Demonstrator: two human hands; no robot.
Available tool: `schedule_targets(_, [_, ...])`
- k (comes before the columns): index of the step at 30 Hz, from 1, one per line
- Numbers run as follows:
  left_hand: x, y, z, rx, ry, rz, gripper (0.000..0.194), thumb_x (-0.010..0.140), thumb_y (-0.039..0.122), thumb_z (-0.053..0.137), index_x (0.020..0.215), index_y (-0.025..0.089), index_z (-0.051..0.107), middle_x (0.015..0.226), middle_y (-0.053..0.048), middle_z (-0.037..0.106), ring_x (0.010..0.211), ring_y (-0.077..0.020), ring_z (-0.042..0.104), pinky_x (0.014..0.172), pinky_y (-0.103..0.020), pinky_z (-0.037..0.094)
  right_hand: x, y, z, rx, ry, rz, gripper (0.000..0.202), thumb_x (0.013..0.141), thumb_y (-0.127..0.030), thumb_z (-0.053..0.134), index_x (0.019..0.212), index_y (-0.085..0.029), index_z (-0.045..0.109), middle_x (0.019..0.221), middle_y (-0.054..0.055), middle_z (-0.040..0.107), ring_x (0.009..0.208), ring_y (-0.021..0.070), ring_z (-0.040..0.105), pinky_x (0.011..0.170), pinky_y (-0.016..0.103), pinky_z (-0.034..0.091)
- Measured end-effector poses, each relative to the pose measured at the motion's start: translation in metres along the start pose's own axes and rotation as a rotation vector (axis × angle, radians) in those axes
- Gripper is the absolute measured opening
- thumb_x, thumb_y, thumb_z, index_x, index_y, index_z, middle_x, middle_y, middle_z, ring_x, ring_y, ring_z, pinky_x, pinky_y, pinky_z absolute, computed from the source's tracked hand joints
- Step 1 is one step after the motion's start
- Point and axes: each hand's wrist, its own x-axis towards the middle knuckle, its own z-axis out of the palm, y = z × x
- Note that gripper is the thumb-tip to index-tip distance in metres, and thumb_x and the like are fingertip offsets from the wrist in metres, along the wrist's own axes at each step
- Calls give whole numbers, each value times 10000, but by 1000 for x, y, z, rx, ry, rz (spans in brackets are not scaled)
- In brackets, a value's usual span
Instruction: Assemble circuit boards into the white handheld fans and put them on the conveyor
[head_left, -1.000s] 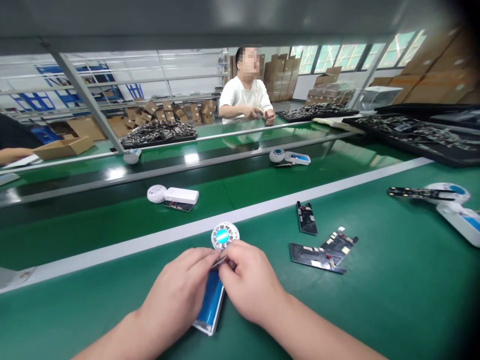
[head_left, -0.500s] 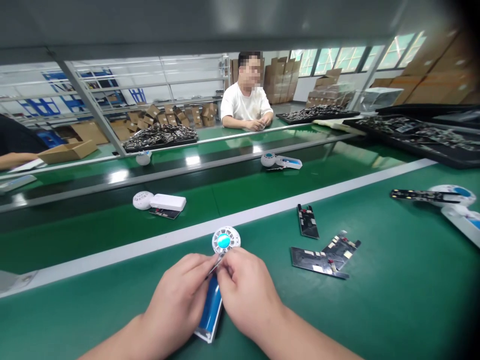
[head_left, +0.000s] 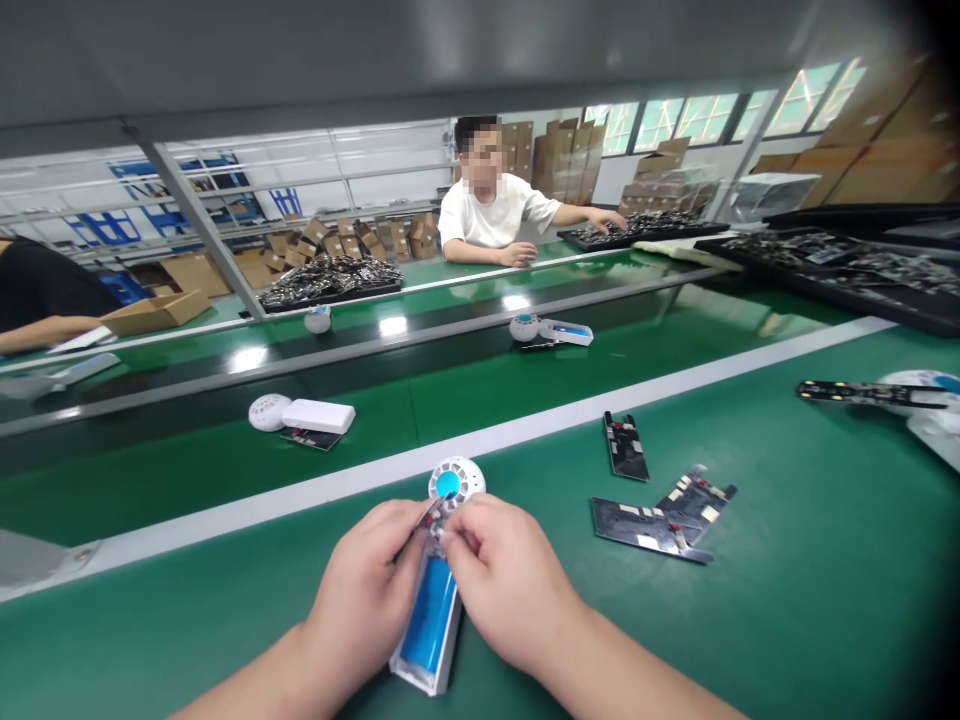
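A white handheld fan (head_left: 457, 479) lies on the green bench in front of me, round head away from me, its handle open and showing a blue battery (head_left: 427, 615). My left hand (head_left: 367, 575) is closed, with a small dark circuit board (head_left: 426, 521) pinched on edge above the fan's neck. At the right side of the neck, my right hand (head_left: 510, 575) is closed in a pinch, thumb against curled fingers. What sits between those fingertips is hidden. To the right of my hands lie several loose circuit boards (head_left: 626, 445).
Two white fans (head_left: 319, 416) with boards rest on the green belt (head_left: 405, 400) beyond the bench's pale edge. Another fan (head_left: 919, 390) lies at far right, near a black tray (head_left: 847, 290) of boards. Across the belt sits a person in white (head_left: 487, 215); another person's arm (head_left: 52, 330) shows left.
The board in my left hand has tipped and shows more of its face. Fans on the near belt have shifted left. The person opposite has stretched an arm to a tray of boards.
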Motion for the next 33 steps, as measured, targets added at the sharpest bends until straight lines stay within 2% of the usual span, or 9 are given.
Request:
schedule_targets(4, [0, 0, 0, -38, -20, 1, 288, 972, 157, 494, 1183, 232, 675, 1076, -72, 710, 965, -173, 677, 838, -284, 574, 0, 0, 4, 6, 49, -1, 275, 835, -75, 545, 602, -190, 453, 662, -22, 558, 622, 125, 518, 571, 238, 325])
schedule_targets(8, [-1, 3, 2, -48, -6, -7, 279, 975, 166, 499, 1174, 246, 677, 1066, -59, 712, 945, -160, 680, 820, -265, 575, 0, 0, 6, 44, 93, 43, 255, 826, -73, 547, 610, -191, 480, 655, -18, 561, 625, 131, 529, 577, 237, 338])
schedule_targets(12, [-2, 0, 3, -24, -11, 12, 309, 975, 149, 489, 1217, 247, 655, 1095, -67, 701, 969, -164, 674, 839, -273, 573, 0, 0, 6, 80, 77, 41, 252, 836, -72, 544, 618, -191, 508, 688, -6, 593, 656, 141, 553, 594, 239, 362])
schedule_targets(15, [-4, -2, 4, -11, -30, 24, 327, 974, 143, 482, 1244, 241, 640, 1134, -81, 688, 1007, -178, 666, 865, -294, 572, 0, 0, 7, 28, 71, 44, 231, 850, -79, 545, 649, -194, 553, 718, 5, 623, 680, 156, 574, 609, 251, 376])
schedule_targets(20, [-3, 0, 4, -53, -7, 1, 325, 965, 128, 488, 1212, 252, 658, 1082, -66, 705, 952, -166, 679, 830, -278, 577, -1, 2, 8, -118, 60, -12, 170, 858, -126, 623, 707, -199, 602, 766, 8, 662, 732, 180, 602, 673, 284, 390])
schedule_targets(28, [6, -1, -7, -124, -95, 113, 349, 949, 91, 486, 1204, 243, 670, 1025, -61, 724, 932, -171, 687, 801, -286, 581, 1, 5, 4, -161, 54, -17, 192, 790, -141, 752, 637, -210, 659, 706, -10, 702, 728, 193, 639, 694, 300, 403])
schedule_targets(33, [4, -3, -7, -120, -59, 160, 376, 938, 65, 483, 1226, 231, 658, 1030, -76, 728, 924, -171, 694, 806, -298, 588, 0, 5, 4, -81, 46, 7, 211, 806, -132, 729, 624, -209, 655, 689, -21, 697, 702, 176, 636, 690, 292, 402])
